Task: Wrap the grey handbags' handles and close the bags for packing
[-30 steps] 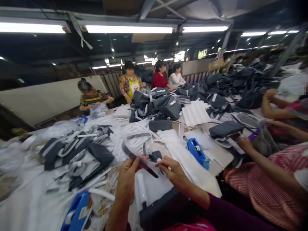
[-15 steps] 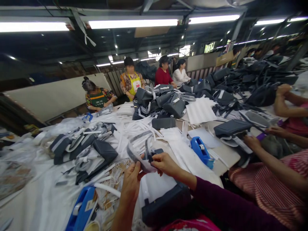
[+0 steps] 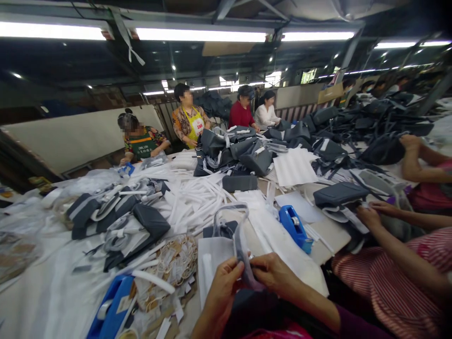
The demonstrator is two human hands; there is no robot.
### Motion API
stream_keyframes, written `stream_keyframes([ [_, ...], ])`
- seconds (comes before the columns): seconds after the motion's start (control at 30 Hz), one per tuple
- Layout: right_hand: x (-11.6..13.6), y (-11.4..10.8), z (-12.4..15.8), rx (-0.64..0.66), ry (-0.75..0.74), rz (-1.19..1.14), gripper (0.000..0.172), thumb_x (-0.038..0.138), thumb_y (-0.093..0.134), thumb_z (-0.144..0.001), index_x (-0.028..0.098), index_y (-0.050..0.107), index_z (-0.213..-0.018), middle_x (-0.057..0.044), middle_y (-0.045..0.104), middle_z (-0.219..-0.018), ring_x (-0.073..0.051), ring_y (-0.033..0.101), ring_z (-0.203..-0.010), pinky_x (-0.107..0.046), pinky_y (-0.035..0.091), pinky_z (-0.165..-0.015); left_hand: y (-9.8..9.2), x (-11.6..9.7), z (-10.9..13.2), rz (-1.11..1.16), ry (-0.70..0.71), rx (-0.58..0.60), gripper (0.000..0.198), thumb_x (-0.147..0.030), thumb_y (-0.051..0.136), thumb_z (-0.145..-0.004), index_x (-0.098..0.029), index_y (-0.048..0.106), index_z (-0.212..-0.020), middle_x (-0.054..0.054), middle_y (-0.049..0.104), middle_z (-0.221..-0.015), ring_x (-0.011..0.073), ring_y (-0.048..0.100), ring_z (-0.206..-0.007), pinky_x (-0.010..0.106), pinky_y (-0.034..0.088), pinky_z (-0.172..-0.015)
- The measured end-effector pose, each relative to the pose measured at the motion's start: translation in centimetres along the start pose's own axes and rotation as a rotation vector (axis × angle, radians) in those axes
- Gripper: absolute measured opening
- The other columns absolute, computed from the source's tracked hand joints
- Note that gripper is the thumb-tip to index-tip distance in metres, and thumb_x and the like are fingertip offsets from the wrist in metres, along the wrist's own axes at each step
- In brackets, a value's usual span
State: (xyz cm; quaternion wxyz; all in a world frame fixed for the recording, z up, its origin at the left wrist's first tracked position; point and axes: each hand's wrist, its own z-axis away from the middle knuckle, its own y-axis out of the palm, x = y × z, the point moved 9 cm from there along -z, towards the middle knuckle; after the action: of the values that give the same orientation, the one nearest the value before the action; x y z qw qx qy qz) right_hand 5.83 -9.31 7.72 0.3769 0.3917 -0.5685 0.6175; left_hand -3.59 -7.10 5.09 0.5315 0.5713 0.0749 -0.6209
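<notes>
Both hands pinch a dark bag strap [image 3: 240, 246] wrapped in clear film, whose loop rises above them. My left hand [image 3: 224, 281] grips it from the left, thumb on top. My right hand [image 3: 278, 275] has its fingers closed on the strap's right side, close to the left hand. Behind the loop lies a dark bag part [image 3: 222, 229] at the top of a white foam sheet [image 3: 211, 249]. Under my hands a dark bag [image 3: 252, 306] is partly hidden by them.
Blue tape dispensers stand at the lower left [image 3: 111, 306] and the right [image 3: 295, 229]. Beside the left one are elastic loops [image 3: 173, 263]. White foam strips [image 3: 190, 200] and a bag pile [image 3: 247, 148] lie beyond. A co-worker's hands [image 3: 370, 216] work on the right.
Both hands have moved right and slightly down with the strap, and its loop now stands more upright. More of the white foam sheet shows left of the strap.
</notes>
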Motion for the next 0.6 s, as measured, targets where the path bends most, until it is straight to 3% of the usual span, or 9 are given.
stream_keyframes([
  [0.17,-1.9,-0.8,4.1,-0.010,0.047,-0.013,0.020,0.019,0.042,-0.080,0.016,0.049,-0.062,0.003,0.045,-0.059,-0.010,0.040,-0.057,-0.022,0.029,-0.053,2.5,5.2,-0.5,0.044,-0.139,0.119,0.042,-0.039,0.073,-0.072,-0.009,0.071,-0.101,0.011,0.071,-0.077,0.0170,0.063,-0.063,0.027,0.050,-0.060],
  [0.33,-3.6,-1.2,6.7,-0.067,0.124,-0.036,0.022,0.022,0.044,-0.082,0.016,0.049,-0.061,0.003,0.046,-0.059,-0.011,0.041,-0.058,-0.022,0.030,-0.053,3.8,8.5,-0.8,0.055,-0.223,0.184,0.042,-0.039,0.074,-0.071,-0.008,0.071,-0.099,0.011,0.069,-0.075,0.0161,0.061,-0.061,0.027,0.047,-0.059],
  [0.47,-5.6,-1.0,8.4,-0.104,0.221,-0.157,0.026,0.030,0.051,-0.082,0.014,0.056,-0.062,0.001,0.052,-0.061,-0.012,0.045,-0.059,-0.023,0.034,-0.055,5.0,9.0,-0.2,-0.009,-0.193,0.255,0.039,-0.039,0.068,-0.077,-0.009,0.070,-0.102,0.010,0.068,-0.076,0.0167,0.059,-0.063,0.029,0.046,-0.064],
  [0.6,-8.5,-1.2,8.9,-0.073,0.358,-0.534,0.029,0.041,0.063,-0.076,0.013,0.067,-0.073,-0.002,0.062,-0.065,-0.015,0.055,-0.061,-0.028,0.046,-0.066,6.6,7.8,0.6,-0.179,-0.047,0.357,0.032,-0.037,0.063,-0.081,-0.013,0.071,-0.100,0.005,0.064,-0.080,0.0168,0.054,-0.074,0.028,0.042,-0.074],
])
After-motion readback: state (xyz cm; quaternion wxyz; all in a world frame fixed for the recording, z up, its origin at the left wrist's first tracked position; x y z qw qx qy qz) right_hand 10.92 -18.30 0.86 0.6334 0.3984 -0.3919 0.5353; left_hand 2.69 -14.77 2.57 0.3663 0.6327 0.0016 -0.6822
